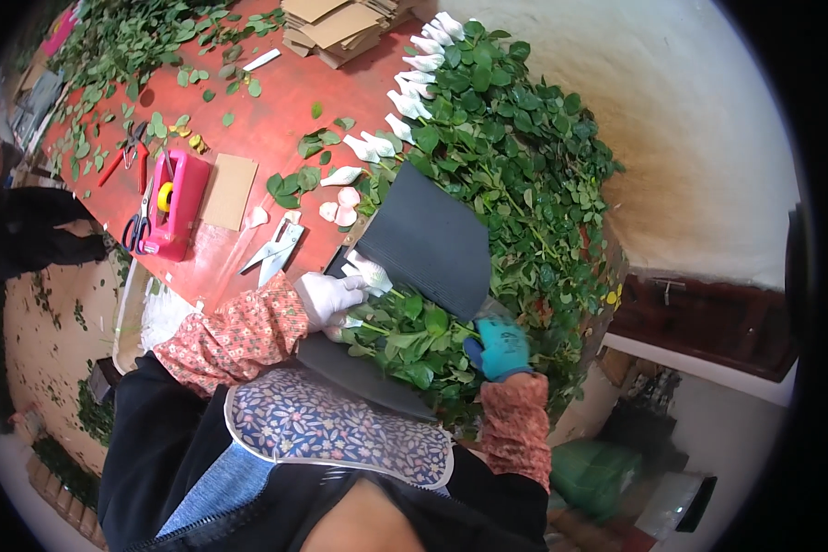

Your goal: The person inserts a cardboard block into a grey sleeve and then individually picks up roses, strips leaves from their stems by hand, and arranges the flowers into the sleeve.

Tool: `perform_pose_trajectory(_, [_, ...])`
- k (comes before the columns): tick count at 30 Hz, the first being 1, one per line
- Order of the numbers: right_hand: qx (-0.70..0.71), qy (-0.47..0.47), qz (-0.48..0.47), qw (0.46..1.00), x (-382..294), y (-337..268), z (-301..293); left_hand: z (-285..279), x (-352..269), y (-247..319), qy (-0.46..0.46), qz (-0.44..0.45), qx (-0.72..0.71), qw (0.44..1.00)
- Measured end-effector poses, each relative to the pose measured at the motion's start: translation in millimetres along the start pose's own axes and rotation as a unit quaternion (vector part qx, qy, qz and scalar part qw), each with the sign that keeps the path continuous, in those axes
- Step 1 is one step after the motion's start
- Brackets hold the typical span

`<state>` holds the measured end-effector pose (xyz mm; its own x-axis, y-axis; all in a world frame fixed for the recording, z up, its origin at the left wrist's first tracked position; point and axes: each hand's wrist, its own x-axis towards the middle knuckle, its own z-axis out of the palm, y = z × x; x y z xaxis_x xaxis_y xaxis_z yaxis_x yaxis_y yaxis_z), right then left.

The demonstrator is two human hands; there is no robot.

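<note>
My left hand (pixel 328 300), in a white glove, has its fingers at a rose bud wrapped in a white net sleeve (pixel 368 273). A second sleeved bud (pixel 343 326) shows just below that hand. My right hand (pixel 502 350), in a blue glove, closes around rose stems among the leaves (pixel 421 341); its fingertips are partly blurred. Above the stems between my hands stands a dark ribbed panel (pixel 424 238). Another dark panel (pixel 359 379) lies on the near side, against the floral apron (pixel 338 428).
Sleeved roses (pixel 497 138) pile along the right of the red table (pixel 276 103). Leftward lie a silver stapler-like tool (pixel 276 250), a cardboard piece (pixel 229 191), a pink tape dispenser (pixel 179 207), scissors (pixel 138 224) and red-handled pruning shears (pixel 131 155). Cardboard sheets (pixel 341 27) are stacked behind.
</note>
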<state>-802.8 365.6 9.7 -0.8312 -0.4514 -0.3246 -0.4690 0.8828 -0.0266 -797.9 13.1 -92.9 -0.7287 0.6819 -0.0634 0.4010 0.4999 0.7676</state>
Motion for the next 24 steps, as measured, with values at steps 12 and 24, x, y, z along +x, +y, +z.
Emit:
perform_pose_trajectory(12, [0.061,0.09,-0.004,0.994,80,-101,49,2,6,2,0.012,0.02,0.011,1.0])
perform_pose_trajectory(24, [0.048,0.213,0.108,0.97,78,-108,103,12,13,-14,0.065,-0.166,-0.667,0.724])
